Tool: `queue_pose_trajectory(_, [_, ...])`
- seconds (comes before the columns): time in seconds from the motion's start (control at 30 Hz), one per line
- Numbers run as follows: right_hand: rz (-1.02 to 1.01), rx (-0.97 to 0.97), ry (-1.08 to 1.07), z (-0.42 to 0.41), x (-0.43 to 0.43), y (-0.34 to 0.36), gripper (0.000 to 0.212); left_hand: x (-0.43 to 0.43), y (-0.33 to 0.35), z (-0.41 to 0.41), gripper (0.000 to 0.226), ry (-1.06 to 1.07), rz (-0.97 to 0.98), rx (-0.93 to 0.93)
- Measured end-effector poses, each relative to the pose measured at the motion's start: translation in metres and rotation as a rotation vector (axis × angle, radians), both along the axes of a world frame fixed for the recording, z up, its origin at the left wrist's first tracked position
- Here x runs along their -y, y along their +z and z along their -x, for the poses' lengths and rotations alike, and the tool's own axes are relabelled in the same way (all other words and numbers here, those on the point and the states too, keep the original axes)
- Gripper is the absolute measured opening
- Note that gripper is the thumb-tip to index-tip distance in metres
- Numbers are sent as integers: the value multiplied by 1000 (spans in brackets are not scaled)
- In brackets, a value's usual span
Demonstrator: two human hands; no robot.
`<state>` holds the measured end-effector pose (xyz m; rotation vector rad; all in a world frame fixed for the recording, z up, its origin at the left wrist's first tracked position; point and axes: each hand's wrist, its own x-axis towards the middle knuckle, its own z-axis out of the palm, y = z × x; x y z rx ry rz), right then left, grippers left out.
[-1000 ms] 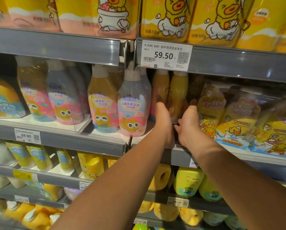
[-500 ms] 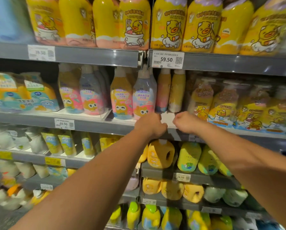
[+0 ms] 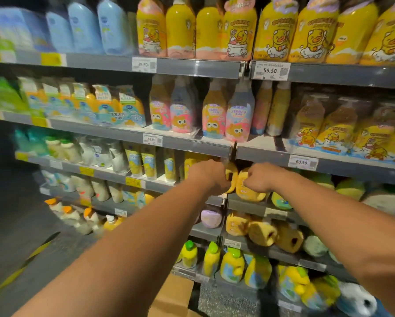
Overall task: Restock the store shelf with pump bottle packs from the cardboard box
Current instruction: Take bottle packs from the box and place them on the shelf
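Pump bottle packs point(image 3: 229, 112) with pink cartoon labels stand upright on the middle shelf point(image 3: 262, 154), next to a pair of slim yellow bottles point(image 3: 270, 108). Both my hands hang below that shelf's front edge, apart from the packs. My left hand point(image 3: 209, 177) and my right hand point(image 3: 259, 178) are curled into fists with nothing visible in them. They are in front of yellow jugs point(image 3: 249, 191) on the shelf underneath. A corner of the cardboard box point(image 3: 171, 296) shows on the floor below my arms.
Yellow duck bottles point(image 3: 274, 30) fill the top shelf and duck gift packs point(image 3: 333, 126) the middle shelf's right. A 69.50 price tag point(image 3: 303, 161) sits on the rail. Lower shelves hold jugs and small bottles. Dark floor with a yellow stripe point(image 3: 24, 264) lies at left.
Both hands have pulled back out of the middle shelf and dropped below its edge, curling as they came. The view has backed away and now shows more shelves.
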<state>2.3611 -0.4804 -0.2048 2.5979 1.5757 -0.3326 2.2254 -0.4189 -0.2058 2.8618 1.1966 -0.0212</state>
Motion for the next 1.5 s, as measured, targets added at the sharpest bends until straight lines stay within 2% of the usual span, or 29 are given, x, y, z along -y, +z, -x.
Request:
queue_pose_trajectory(0.43, [70, -71, 204, 113, 36, -47, 35, 53, -44, 113, 38, 141, 68, -46])
queue_pose_trajectory(0.53, [81, -55, 236, 143, 30, -51, 26, 46, -49, 139, 39, 132, 47, -42])
queue_pose_trajectory(0.67, [59, -115, 171, 187, 15, -70, 25, 29, -64, 183, 40, 81, 46, -103])
queue_pose_trajectory(0.77, [87, -131, 120, 225, -1, -96, 21, 9, -84, 222, 40, 41, 94, -145])
queue_pose_trajectory(0.87, [156, -165, 87, 263, -14, -121, 26, -10, -103, 256, 41, -4, 121, -176])
queue_pose_trajectory(1.1, [166, -227, 17, 310, -36, -152, 18, -39, -143, 297, 36, -75, 177, -235])
queue_pose_trajectory(1.23, [205, -266, 22, 322, -56, -195, 26, -57, -181, 305, 37, -48, 254, -238])
queue_pose_trajectory(1.5, [359, -273, 96, 343, -97, -332, 41, -95, -316, 324, 41, 47, 439, -292])
